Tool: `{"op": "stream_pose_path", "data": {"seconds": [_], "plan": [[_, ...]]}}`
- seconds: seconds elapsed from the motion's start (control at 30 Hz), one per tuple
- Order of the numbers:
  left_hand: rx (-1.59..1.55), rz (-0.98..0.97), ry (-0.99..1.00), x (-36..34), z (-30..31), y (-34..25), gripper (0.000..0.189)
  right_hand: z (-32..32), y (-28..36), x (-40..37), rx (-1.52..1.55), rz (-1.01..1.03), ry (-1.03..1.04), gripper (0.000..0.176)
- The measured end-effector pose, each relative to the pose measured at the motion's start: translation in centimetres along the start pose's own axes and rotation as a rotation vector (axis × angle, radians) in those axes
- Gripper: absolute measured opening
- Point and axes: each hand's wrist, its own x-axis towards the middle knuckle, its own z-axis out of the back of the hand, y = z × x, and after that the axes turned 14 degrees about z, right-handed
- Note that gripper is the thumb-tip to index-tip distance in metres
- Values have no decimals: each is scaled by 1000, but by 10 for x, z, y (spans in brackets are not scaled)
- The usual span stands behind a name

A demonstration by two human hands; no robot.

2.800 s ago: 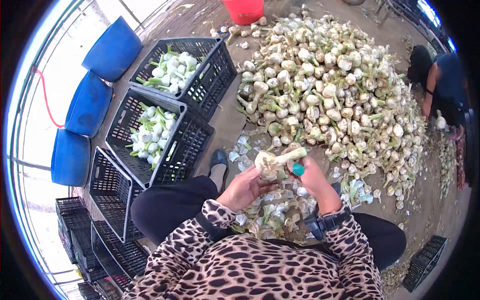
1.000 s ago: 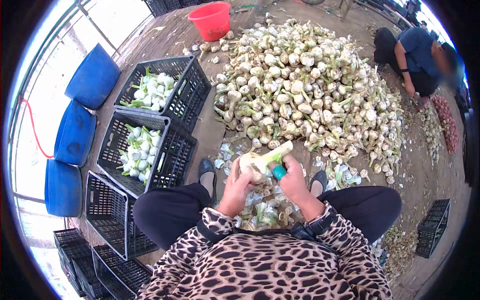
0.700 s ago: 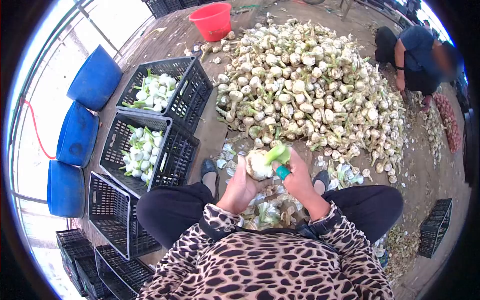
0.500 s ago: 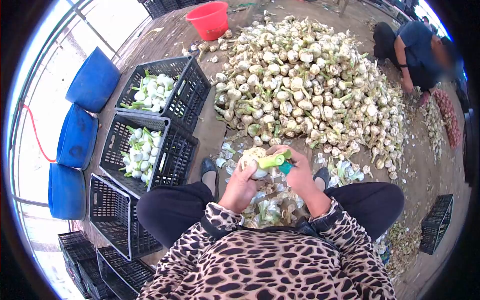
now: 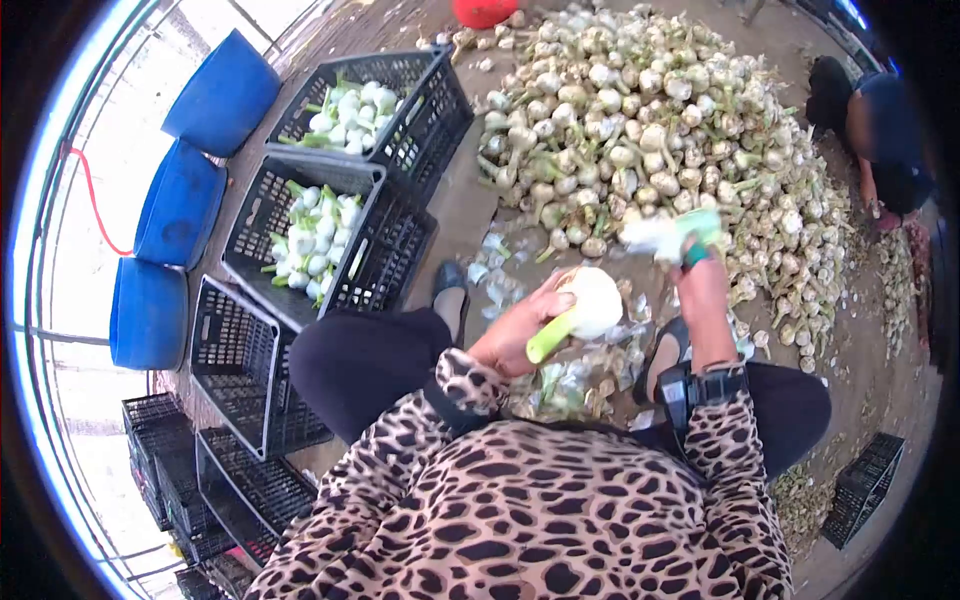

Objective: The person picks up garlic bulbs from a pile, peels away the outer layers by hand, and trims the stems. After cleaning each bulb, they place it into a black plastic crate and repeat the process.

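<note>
My left hand (image 5: 533, 318) is closed around a garlic bulb (image 5: 597, 303). The bulb is smooth and white, and its short green stem (image 5: 550, 337) points down toward my lap. To the right and a little higher, my right hand (image 5: 701, 285) is shut on a green-handled tool (image 5: 694, 252), probably a knife; its blade cannot be made out. A pale white and green strip of peel (image 5: 672, 236), smeared by motion, is at the right fingers. The two hands are apart. Loose peelings (image 5: 570, 388) lie on the ground between my feet.
A large heap of unpeeled garlic (image 5: 640, 130) spreads ahead. Black crates hold peeled bulbs (image 5: 316, 240) on the left, near another crate (image 5: 238, 365) and blue tubs (image 5: 180, 205). A red basin (image 5: 485, 10) stands at the back; another person (image 5: 885, 140) crouches far right.
My right hand has moved up and right, away from the bulb, with pale peel at its fingers. The bulb in my left hand now looks whiter, its stem turned down-left. The view has shifted.
</note>
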Motion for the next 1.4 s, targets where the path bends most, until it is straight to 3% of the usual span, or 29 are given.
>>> {"op": "stream_pose_path", "data": {"seconds": [0.07, 0.1, 0.13, 0.17, 0.2, 0.23, 0.33, 0.43, 0.63, 0.83, 1.1, 1.17, 1.27, 1.33, 1.37, 1.4], "plan": [[-80, -134, 81, 9, 9, 6, 52, -1, 11, -12, -923, 301, 645, 44], [40, -146, -30, 5, 11, 3, 53, -2, 5, -32, -1262, 449, 744, 58], [24, -160, -78, 3, 9, 2, 52, -19, 27, -51, -1460, 193, 860, 63], [8, -175, -125, 0, 4, 0, 52, -18, 22, -55, -1433, 278, 872, 65], [-11, -194, -175, 0, 1, 0, 51, -17, 18, -58, -1260, 453, 825, 55], [-55, -210, -177, 3, 1, 0, 49, -27, 22, -67, -884, 536, 709, 42], [-64, -203, -173, 3, 3, 3, 46, -56, 49, -98, -629, 636, 631, 30], [-58, -195, -189, 6, 5, 7, 45, -61, 28, -98, -717, 997, 585, 26], [-151, -183, -186, 1, 3, 7, 42, -60, 29, -97, -885, 1185, 725, 21], [-25, -61, -71, -12, -1, -9, 49, -61, 29, -90, -919, 1205, 666, 15], [304, 49, -197, -20, -12, -10, 78, -49, 15, -61, -1136, 1052, 608, 12], [381, 14, -169, -24, -18, -7, 83, -33, -1, -39, -1292, 979, 523, 11], [453, -63, -179, -25, -23, -9, 82, -10, -6, -25, -1623, 560, 645, 13], [466, -130, -219, -22, -20, -13, 79, -12, 6, -35, -1545, 426, 793, 14], [615, -232, -358, -17, -13, -10, 74, -14, 14, -43, -1502, 357, 869, 15], [678, -247, -444, -13, -7, -9, 72, -20, 23, -53, -1265, 515, 825, 18]]}}
